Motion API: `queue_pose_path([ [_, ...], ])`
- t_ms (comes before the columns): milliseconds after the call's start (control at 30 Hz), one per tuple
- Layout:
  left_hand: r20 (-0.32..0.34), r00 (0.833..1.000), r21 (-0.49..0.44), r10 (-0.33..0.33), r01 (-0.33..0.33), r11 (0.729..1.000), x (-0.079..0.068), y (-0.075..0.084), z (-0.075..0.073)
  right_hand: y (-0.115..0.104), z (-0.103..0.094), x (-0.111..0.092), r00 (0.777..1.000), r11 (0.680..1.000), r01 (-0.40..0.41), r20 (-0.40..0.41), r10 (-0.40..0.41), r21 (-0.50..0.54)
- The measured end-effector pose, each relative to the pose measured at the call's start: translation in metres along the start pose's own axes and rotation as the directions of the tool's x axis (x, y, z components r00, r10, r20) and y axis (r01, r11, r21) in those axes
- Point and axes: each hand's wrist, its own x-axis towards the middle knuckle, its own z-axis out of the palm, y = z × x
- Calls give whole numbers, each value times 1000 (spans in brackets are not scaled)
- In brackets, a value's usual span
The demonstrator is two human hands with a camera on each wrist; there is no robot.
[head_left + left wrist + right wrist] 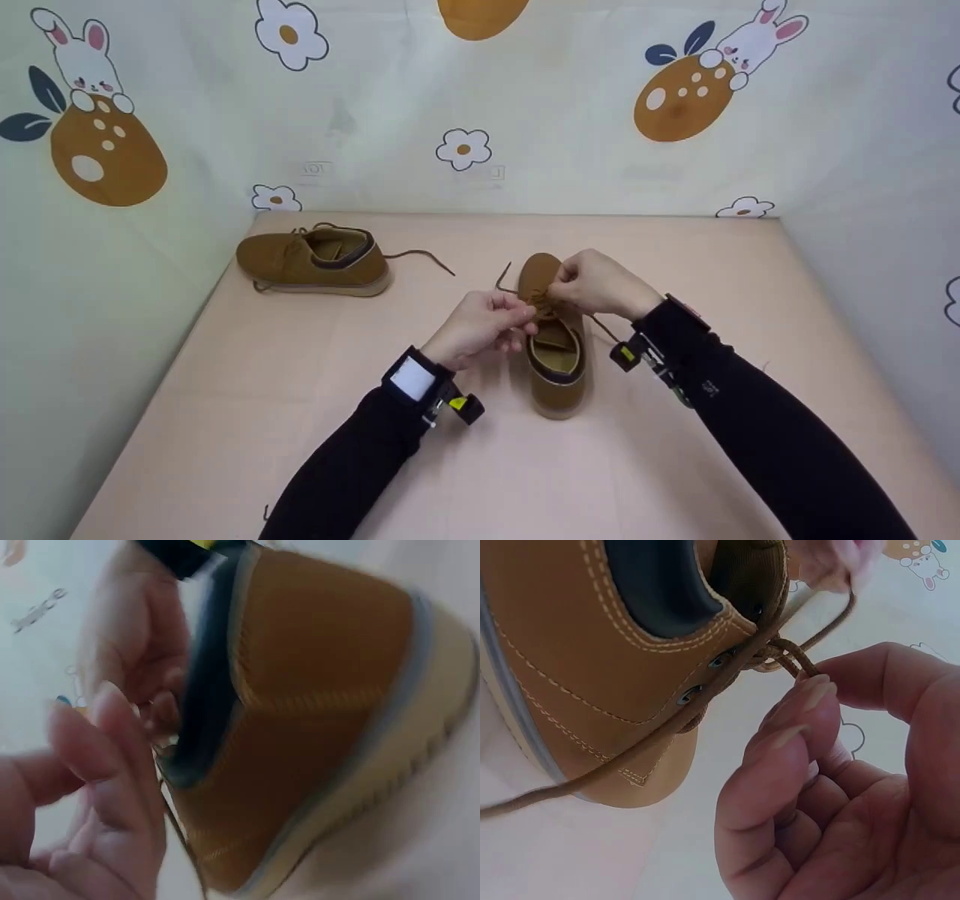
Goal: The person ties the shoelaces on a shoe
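A brown shoe (pixel 561 396) with a dark collar lining stands on the table, toe pointing away from me. My right hand (pixel 600 283) is at the lacing on the shoe's right side. In the right wrist view its thumb and fingers pinch a loop of the brown shoelace (pixel 804 658). From the left, my left hand (pixel 484 324) pinches another stretch of lace over the shoe's opening. One loose lace end crosses the shoe's side in the right wrist view. The left wrist view is blurred and shows the heel (pixel 322 630) beside the fingers.
A second brown shoe (pixel 300 261) lies at the back left, toe to the left, its loose lace (pixel 424 253) trailing right across the pinkish table (pixel 300 420). Patterned cloth (pixel 375 112) hangs behind and along both sides.
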Motion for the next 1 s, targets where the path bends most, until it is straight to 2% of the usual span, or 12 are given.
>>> queue_pose_path([
  [67, -10, 1000, 103, 3, -2, 995, 2, 0, 0, -1, 0, 0, 1000, 1000, 1, -4, -1, -1],
  [167, -49, 999, 141, 1, 6, 990, 6, 1, -3, -2, 1, -1, 1000, 1000, -5, -2, 5, 8],
  [333, -91, 996, 84, 18, -10, 996, 12, 2, -3, -2, 1, -2, 1000, 999, -8, 7, 8, 35],
  [433, -100, 994, -11, 39, -40, 999, 13, 2, 4, -2, 1, -3, 1000, 999, -6, -15, 6, 45],
  [500, -97, 994, -35, 58, -62, 997, 13, 2, 10, -1, 2, -4, 999, 999, 0, -39, 2, 45],
  [533, -100, 993, -19, 67, -69, 997, 13, 2, 12, -1, 2, -4, 999, 999, 1, -51, 2, 48],
  [600, -116, 988, 84, 104, -95, 992, 13, 2, 14, 0, 3, -4, 997, 999, 11, -79, -9, 35],
  [700, -129, 978, 266, 161, -122, 956, 11, 0, 12, 0, 5, -5, 993, 999, 26, -114, -24, 18],
  [767, -122, 974, 344, 192, -140, 929, 10, 1, 10, 1, 7, -6, 991, 999, 34, -132, -32, 13],
  [900, -81, 978, 400, 190, -143, 905, 9, 3, 8, 1, 9, -8, 989, 999, 33, -142, -28, 37],
  [1000, -95, 982, 384, 166, -118, 916, 12, 3, 7, 2, 10, -9, 988, 998, 38, -149, -31, 41],
])
